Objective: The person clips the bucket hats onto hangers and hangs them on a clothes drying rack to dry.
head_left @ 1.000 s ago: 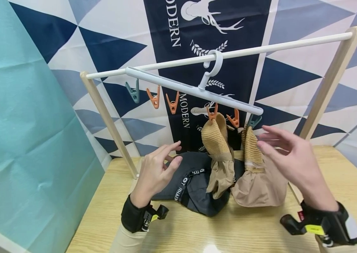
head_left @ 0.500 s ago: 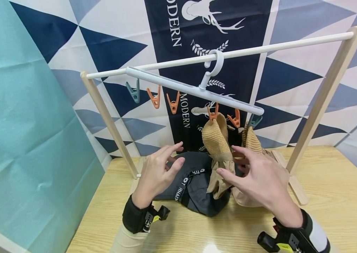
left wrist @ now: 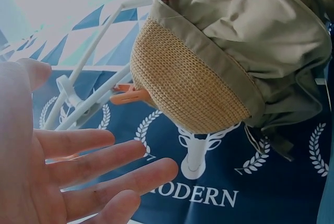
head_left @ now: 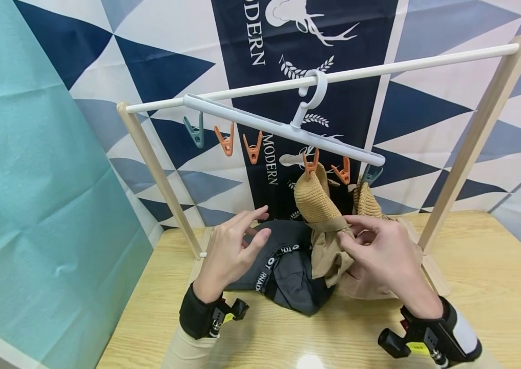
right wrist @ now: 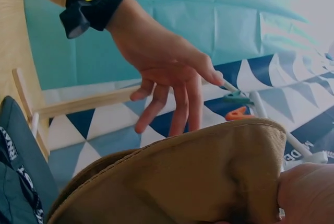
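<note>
Hat [head_left: 324, 215] beneath hanger [head_left: 283, 129], hanger on rail [head_left: 403, 67] above table [head_left: 329, 338].

Below the hanger [head_left: 260, 120], the right hand [head_left: 382, 251] hides much of one tan hat [head_left: 367, 203]. Above the hanger, the head view's top edge crops a deer print [head_left: 283, 13].

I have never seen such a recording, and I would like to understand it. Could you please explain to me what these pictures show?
There is no robot: a person works with two bare hands. The head view is taken from the person's head, looking forward and down; each wrist view comes from a small camera strapped to that wrist. On the table lies what looks like a dark hat. Above it, a hanger with clips hangs from a white bar. An orange clip holds a tan hat, which the right hand pinches. The left hand holds nothing.
</note>
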`<state>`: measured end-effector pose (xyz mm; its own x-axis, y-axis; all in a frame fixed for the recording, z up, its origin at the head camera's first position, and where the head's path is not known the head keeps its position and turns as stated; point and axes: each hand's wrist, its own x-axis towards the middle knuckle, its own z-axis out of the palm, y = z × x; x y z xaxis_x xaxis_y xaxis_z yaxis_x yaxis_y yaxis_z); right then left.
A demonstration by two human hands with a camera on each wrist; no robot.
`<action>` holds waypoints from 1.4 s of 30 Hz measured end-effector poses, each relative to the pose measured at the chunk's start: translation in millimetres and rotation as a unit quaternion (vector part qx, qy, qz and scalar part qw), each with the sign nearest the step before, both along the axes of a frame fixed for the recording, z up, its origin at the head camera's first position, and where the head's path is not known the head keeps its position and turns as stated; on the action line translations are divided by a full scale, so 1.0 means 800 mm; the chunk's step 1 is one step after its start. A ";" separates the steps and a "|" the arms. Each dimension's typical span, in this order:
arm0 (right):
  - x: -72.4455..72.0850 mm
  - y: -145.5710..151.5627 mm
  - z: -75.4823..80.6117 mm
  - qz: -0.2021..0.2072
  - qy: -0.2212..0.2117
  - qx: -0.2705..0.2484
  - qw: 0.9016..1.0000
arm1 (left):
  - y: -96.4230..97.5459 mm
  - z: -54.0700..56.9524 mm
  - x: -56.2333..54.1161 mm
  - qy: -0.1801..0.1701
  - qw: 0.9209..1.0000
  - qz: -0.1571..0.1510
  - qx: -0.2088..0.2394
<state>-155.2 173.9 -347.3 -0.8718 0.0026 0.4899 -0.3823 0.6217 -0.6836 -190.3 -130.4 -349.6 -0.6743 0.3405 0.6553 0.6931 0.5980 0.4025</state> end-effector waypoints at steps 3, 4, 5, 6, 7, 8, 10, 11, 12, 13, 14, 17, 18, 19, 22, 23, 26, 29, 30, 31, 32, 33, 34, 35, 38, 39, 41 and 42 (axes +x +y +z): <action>-0.002 0.009 0.003 -0.005 0.005 -0.003 1.000 | 0.001 0.001 0.000 0.000 1.000 0.003 -0.003; -0.003 0.013 0.004 -0.007 0.004 -0.004 1.000 | 0.002 0.001 0.001 0.000 1.000 0.003 -0.004; -0.004 0.017 0.006 -0.009 0.002 -0.005 1.000 | 0.002 0.001 0.000 0.000 1.000 0.004 -0.005; -0.005 0.022 0.007 -0.012 0.001 -0.005 1.000 | 0.002 0.001 0.000 0.000 1.000 0.004 -0.005; -0.005 0.027 0.009 -0.016 0.000 -0.005 1.000 | 0.003 0.001 0.000 0.001 1.000 0.005 -0.007; -0.006 0.032 0.011 -0.021 0.001 -0.004 1.000 | 0.003 0.001 0.000 0.001 1.000 0.006 -0.007; -0.008 0.043 0.015 -0.033 0.006 0.000 0.999 | 0.003 0.000 -0.001 0.002 1.000 0.006 -0.007; -0.009 0.048 0.017 -0.037 0.008 0.000 0.999 | 0.003 0.000 -0.002 0.001 1.000 0.006 -0.007; -0.010 0.054 0.020 -0.043 0.010 0.001 0.999 | 0.003 0.000 -0.002 0.000 1.000 0.007 -0.008; -0.010 0.059 0.022 -0.048 0.009 -0.001 0.999 | 0.003 -0.001 -0.002 0.000 1.000 0.007 -0.008; -0.010 0.064 0.024 -0.052 0.008 -0.001 0.999 | 0.003 -0.001 -0.003 -0.001 1.000 0.007 -0.009; -0.009 0.076 0.029 -0.060 0.005 -0.006 0.998 | 0.003 -0.003 -0.004 -0.005 1.000 0.009 -0.013; -0.009 0.079 0.031 -0.063 0.004 -0.007 0.998 | 0.003 -0.003 -0.005 -0.007 1.000 0.010 -0.014; -0.008 0.082 0.031 -0.064 0.005 -0.009 0.998 | 0.003 -0.004 -0.005 -0.010 1.000 0.009 -0.016; -0.008 0.086 0.032 -0.072 0.004 -0.008 0.997 | 0.004 -0.007 -0.006 -0.022 0.999 0.009 -0.022; -0.008 0.087 0.032 -0.074 0.002 -0.008 0.997 | 0.005 -0.009 -0.006 -0.025 0.999 0.010 -0.027; -0.009 0.088 0.032 -0.079 -0.001 -0.005 0.997 | 0.008 -0.017 -0.010 -0.034 0.997 0.020 -0.064; -0.009 0.087 0.032 -0.076 0.000 -0.004 0.997 | 0.010 -0.029 -0.019 -0.053 0.991 0.033 -0.116; -0.009 0.087 0.032 -0.076 0.002 -0.004 0.997 | 0.010 -0.033 -0.023 -0.065 0.988 0.036 -0.132; -0.010 0.087 0.032 -0.075 0.004 -0.004 0.997 | 0.010 -0.037 -0.027 -0.077 0.986 0.040 -0.143; -0.010 0.088 0.032 -0.075 0.005 -0.004 0.997 | 0.010 -0.041 -0.032 -0.091 0.983 0.046 -0.152; -0.010 0.088 0.033 -0.075 0.007 -0.004 0.997 | 0.010 -0.045 -0.037 -0.108 0.980 0.054 -0.159; -0.010 0.088 0.033 -0.075 0.009 -0.004 0.997 | 0.008 -0.049 -0.042 -0.122 0.976 0.065 -0.166; -0.010 0.088 0.033 -0.076 0.011 -0.003 0.997 | 0.007 -0.054 -0.046 -0.136 0.973 0.078 -0.170; -0.009 0.088 0.032 -0.076 0.013 -0.004 0.997 | 0.001 -0.068 -0.060 -0.178 0.959 0.124 -0.180; -0.009 0.088 0.032 -0.075 0.013 -0.004 0.997 | -0.001 -0.072 -0.063 -0.192 0.954 0.140 -0.184; -0.009 0.087 0.032 -0.075 0.015 -0.003 0.997 | -0.006 -0.081 -0.069 -0.221 0.943 0.165 -0.187; -0.009 0.087 0.032 -0.075 0.014 -0.003 0.997 | -0.009 -0.084 -0.071 -0.234 0.938 0.175 -0.189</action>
<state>-162.2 243.6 -321.5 -0.8472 0.1344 0.5140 -0.3050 0.6691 -0.6777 -247.5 -137.3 -416.8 -0.9717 0.1931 0.1364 0.2282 0.9166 0.3283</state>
